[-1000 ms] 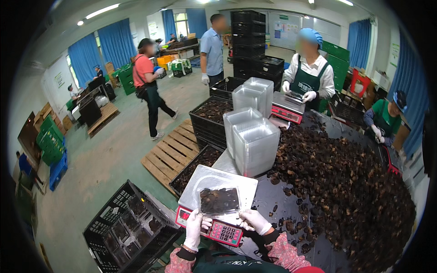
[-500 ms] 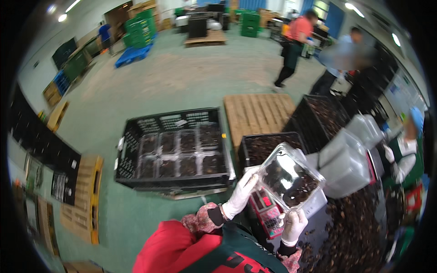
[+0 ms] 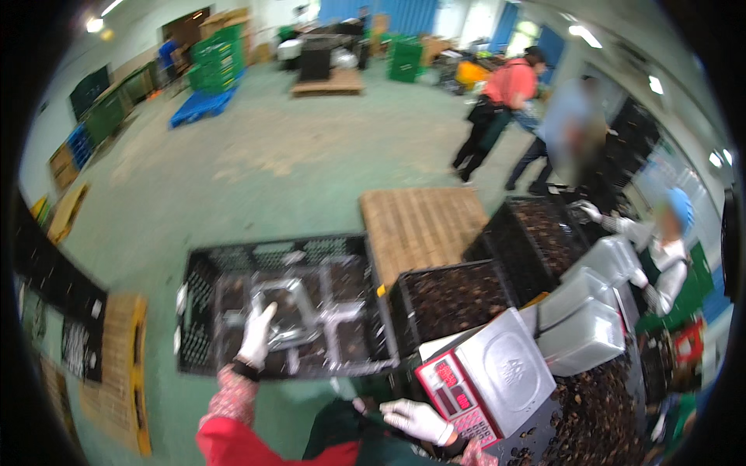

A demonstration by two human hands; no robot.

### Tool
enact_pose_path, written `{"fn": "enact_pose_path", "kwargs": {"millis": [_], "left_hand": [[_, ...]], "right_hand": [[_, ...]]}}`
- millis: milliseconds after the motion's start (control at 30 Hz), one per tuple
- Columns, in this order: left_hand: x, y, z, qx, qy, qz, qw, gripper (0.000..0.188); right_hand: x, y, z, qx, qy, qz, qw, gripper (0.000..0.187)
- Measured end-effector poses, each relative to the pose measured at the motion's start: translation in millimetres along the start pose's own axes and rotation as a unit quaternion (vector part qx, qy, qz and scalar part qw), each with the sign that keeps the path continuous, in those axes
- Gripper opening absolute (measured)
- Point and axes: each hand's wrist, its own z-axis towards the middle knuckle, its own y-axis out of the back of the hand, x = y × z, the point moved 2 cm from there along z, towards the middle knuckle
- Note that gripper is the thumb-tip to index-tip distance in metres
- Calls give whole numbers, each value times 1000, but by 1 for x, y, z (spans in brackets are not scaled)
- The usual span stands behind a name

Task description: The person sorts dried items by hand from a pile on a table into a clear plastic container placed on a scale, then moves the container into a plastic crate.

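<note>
My gloved left hand [image 3: 258, 335] grips the near-left edge of a clear plastic clamshell box [image 3: 315, 317] with dark contents. It holds the box over a black slatted crate [image 3: 190, 322] where several like boxes stand in rows. Whether this box touches those beneath is unclear. My gloved right hand [image 3: 418, 419] is at the near left of a red-framed weighing scale [image 3: 509, 373], fingers stretched out and nothing in them. The scale's metal pan is bare, and its display is lit.
Black bins of dark brown pieces [image 3: 454, 299] [image 3: 540, 225] stand beyond the scale. Stacked clear boxes [image 3: 583, 334] and loose pieces [image 3: 594, 404] lie on the right of the table. A wooden pallet [image 3: 420, 225] lies ahead. A blue-capped co-worker [image 3: 660, 260] stands at right; others walk behind.
The filled clamshell box has gone from above the scale leftward to the crate in my left hand. My right hand has let go of it and dropped to the scale's near left side.
</note>
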Motion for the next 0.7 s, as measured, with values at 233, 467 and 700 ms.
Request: {"fn": "enact_pose_path", "kwargs": {"millis": [233, 467, 700], "left_hand": [[156, 75, 171, -134, -72, 150, 977, 40], [130, 17, 160, -285, -143, 648, 692, 58], [22, -178, 72, -69, -325, 291, 897, 42]], "right_hand": [[-5, -2, -11, -78, -171, 241, 952, 29], [-49, -33, -68, -238, -190, 292, 907, 29], [-73, -83, -179, -471, -328, 152, 805, 31]]}}
